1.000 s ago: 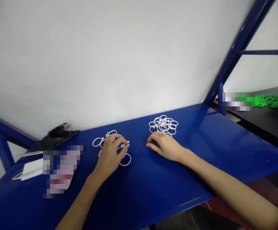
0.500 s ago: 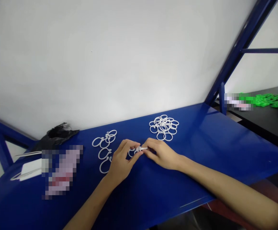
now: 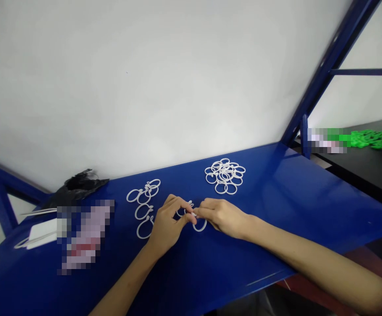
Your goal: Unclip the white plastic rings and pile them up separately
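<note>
Between my hands is a white plastic ring (image 3: 199,230) with a small clasp end, its loop hanging toward me. My left hand (image 3: 169,221) pinches it at the top with thumb and index finger. From the other side, the fingers of my right hand (image 3: 223,215) are closed on the same spot, so the clasp is mostly hidden. Another white ring (image 3: 179,213) shows partly behind my left fingertips. Several loose rings (image 3: 144,211) lie to the left of my left hand, and a pile of rings (image 3: 225,175) lies beyond my right hand.
The blue table (image 3: 263,184) stands against a pale wall. At its left are a black plastic bag (image 3: 79,184), a white card (image 3: 42,232) with a thin cord, and a blurred-out packet (image 3: 88,232). Green items (image 3: 371,138) lie on a dark table at right.
The ring between my hands has turned, so its loop now hangs toward me instead of edge-on. My right hand has shifted slightly nearer, fingers closer to the left fingertips.
</note>
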The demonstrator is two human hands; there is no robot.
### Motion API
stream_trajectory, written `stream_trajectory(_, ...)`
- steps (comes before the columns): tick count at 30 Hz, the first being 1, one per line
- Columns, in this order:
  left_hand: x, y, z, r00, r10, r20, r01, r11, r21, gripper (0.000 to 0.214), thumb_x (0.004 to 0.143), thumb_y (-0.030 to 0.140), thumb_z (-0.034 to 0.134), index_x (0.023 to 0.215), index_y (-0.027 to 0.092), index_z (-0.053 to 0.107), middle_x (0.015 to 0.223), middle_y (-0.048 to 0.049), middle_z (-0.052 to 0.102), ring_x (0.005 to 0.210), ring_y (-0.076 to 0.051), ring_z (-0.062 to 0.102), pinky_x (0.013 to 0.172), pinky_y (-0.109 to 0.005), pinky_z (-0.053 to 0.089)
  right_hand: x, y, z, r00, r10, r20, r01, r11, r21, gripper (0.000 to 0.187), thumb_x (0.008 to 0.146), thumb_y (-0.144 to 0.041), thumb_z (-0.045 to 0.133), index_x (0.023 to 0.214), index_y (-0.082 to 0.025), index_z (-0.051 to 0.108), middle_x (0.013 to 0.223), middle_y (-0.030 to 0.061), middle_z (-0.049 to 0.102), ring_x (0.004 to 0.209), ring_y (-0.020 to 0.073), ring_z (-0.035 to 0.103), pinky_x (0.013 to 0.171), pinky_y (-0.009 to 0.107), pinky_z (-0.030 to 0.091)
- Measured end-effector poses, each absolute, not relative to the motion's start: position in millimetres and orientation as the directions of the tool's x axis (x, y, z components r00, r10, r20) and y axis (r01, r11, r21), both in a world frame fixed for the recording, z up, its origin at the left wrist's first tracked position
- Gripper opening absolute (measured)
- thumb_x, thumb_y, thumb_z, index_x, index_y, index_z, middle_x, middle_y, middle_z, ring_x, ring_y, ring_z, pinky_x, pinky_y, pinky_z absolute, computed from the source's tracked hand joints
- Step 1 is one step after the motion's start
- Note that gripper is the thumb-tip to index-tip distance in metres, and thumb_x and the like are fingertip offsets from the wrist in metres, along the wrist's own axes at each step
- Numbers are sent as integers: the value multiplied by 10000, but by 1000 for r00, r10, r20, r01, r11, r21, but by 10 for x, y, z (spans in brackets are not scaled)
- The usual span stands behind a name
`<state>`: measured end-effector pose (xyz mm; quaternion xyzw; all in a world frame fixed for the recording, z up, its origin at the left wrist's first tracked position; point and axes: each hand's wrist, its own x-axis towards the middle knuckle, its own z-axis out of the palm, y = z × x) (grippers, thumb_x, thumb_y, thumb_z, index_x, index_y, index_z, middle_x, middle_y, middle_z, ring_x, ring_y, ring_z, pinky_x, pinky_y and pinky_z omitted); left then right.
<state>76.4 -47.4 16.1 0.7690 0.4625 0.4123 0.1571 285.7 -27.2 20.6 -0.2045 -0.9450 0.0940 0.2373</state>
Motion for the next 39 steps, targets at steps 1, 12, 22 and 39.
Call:
stream_trajectory(1, 768, -483, 161, 228, 839, 494, 588, -523, 617, 149, 849, 295, 675, 715, 240, 641, 743, 13, 653, 772, -172, 585, 726, -308, 490, 2857, -287, 212, -817, 403, 412, 338, 914, -224, 343, 981, -60, 341, 1095, -127, 657, 828, 76, 638, 738, 164, 544, 675, 288, 454)
stream_trajectory(12, 644, -316, 85, 300, 858, 417, 814, -458, 358, 250, 906, 401, 607, 1086, 230, 640, 1069, -51, 687, 1053, -252, 562, 971, -443, 428, 2967, -43, 266, -570, 747, 342, 600, 663, -448, 174, 987, -315, 541, 1040, -164, 609, 900, 60, 695, 756, 154, 634, 669, 252, 453)
stream_trajectory(22, 604, -269, 10, 322, 895, 309, 866, -410, 286, 168, 927, 241, 510, 981, 232, 669, 1004, -38, 687, 992, -245, 553, 914, -435, 423, 3276, 420, 123, -216, 881, 420, 779, 415, -470, 155, 950, -299, 551, 897, -183, 639, 861, 27, 682, 722, 143, 607, 680, 256, 428)
stream_trajectory(39, 623, -305, 123, 206, 882, 424, 808, -398, 435, 206, 902, 313, 591, 727, 221, 536, 750, 22, 632, 808, -188, 550, 822, -362, 414, 3154, 178, 259, -314, 832, 458, 793, 495, -355, 231, 992, -324, 499, 961, -175, 672, 944, 68, 623, 852, 177, 597, 738, 289, 466)
